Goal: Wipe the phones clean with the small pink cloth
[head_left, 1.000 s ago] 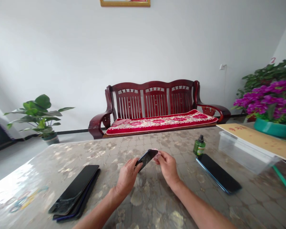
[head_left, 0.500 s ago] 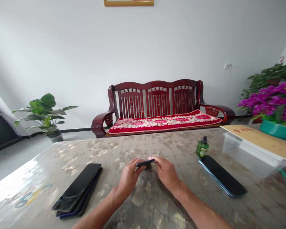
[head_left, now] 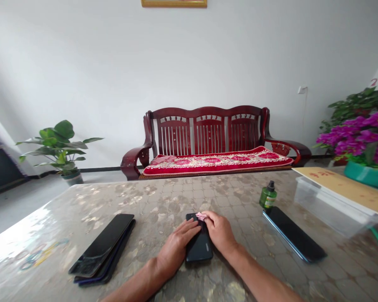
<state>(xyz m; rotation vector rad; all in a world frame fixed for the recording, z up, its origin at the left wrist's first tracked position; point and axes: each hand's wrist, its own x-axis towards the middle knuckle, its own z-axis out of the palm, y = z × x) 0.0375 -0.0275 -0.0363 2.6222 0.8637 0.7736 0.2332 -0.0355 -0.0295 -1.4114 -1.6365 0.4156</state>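
A dark smartphone [head_left: 199, 248] lies back side up in front of me on the patterned tabletop. Across its left side and upper part rests my left hand [head_left: 175, 243], fingers stretched out flat on the back; the thumb is hard to make out. My right hand [head_left: 221, 230] pinches a small pink cloth [head_left: 201, 216] against the phone's upper right corner, by the camera end. Off to the left is a stack of phones [head_left: 105, 247], the top one with its black screen up. Another phone [head_left: 292, 235] with a blue edge lies screen up to the right.
A small green bottle [head_left: 267, 195] with a black cap stands behind the right phone. Farther right are a clear plastic box [head_left: 330, 209] under a tan board [head_left: 343, 184] and purple flowers in a teal pot [head_left: 367, 174]. Rubber bands [head_left: 44, 256] lie left. Beyond the table [head_left: 164, 193] stands a wooden bench [head_left: 208, 130].
The phone has gone from being held edge-on between both hands to lying flat, back up, on the table. My left fingers have spread over it; my right hand has brought the cloth onto its corner.
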